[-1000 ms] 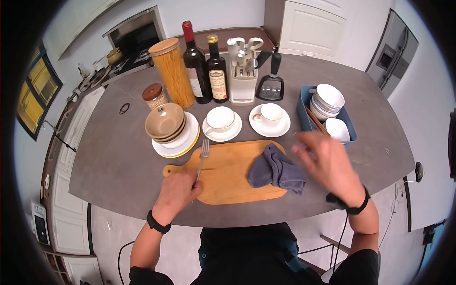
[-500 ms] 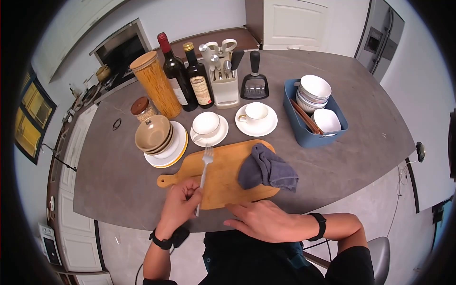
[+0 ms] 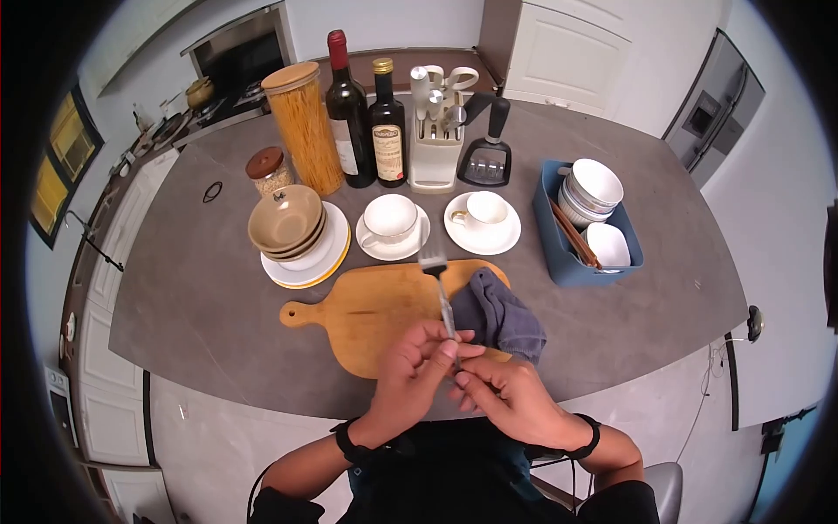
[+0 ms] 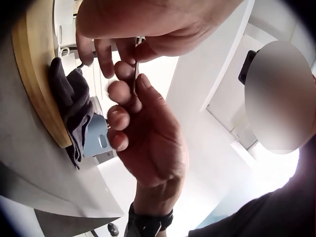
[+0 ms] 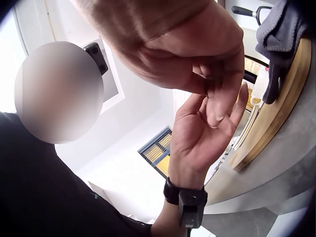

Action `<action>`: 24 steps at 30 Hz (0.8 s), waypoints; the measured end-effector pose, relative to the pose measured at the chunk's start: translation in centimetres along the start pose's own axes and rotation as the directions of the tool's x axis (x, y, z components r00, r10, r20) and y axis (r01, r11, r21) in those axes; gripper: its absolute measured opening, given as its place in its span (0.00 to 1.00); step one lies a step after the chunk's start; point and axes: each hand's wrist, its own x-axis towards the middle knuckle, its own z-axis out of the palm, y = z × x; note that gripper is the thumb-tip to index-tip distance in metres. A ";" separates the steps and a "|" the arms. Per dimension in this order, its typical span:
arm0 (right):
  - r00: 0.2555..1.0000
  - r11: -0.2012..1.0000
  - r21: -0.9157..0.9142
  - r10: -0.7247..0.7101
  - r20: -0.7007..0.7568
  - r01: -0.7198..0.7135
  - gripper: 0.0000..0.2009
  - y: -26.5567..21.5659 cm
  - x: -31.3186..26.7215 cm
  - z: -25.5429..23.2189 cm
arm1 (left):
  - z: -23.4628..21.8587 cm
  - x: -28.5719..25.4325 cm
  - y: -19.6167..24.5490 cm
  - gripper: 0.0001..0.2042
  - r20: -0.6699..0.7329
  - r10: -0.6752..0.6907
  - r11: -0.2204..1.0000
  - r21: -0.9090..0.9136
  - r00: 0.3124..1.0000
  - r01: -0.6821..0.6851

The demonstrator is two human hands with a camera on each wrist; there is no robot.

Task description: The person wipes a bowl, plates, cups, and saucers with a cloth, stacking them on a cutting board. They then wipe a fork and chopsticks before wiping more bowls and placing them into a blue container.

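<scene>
In the head view a metal fork points tines-up and away from the body, over the near part of the wooden cutting board. My left hand pinches its handle between thumb and fingers. Lower down, my right hand pinches the handle's end with thumb and forefinger, close against the left fingers. The left wrist view shows the right hand with its thumb on the thin handle and its other fingers curled. A crumpled dark grey cloth lies on the board's right end, behind the fork.
Beyond the board stand two white cups on saucers. Brown bowls sit on plates at left. A blue basket with white bowls stands at right. Bottles, a pasta jar and a knife block line the back.
My right hand has come from beside the blue basket, across the near edge, to the fork's handle end. My left hand has carried the fork rightward from the board's left side.
</scene>
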 end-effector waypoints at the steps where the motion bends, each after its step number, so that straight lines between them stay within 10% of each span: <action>1: 0.999 0.999 0.039 0.037 -0.038 -0.036 0.08 -0.1 -0.2 -0.1 | 0.3 0.0 -0.5 0.10 0.058 0.062 0.997 0.034 0.996 -0.064; 5: 0.981 0.990 0.035 0.141 -0.135 -0.138 0.09 -1.2 -0.4 -3.9 | -0.1 -0.3 0.8 0.17 0.157 0.097 0.971 0.202 0.983 -0.128; 12: 0.825 0.796 -0.528 -0.065 -0.562 -0.297 0.12 -2.6 1.8 -13.6 | -4.1 -3.1 1.7 0.16 0.035 0.157 0.691 0.710 0.987 -0.135; 24: 0.860 0.358 -0.862 -0.233 -0.453 -0.358 0.10 -0.3 6.3 -18.0 | -7.9 -5.5 0.3 0.16 -0.113 0.324 0.597 0.795 0.939 -0.111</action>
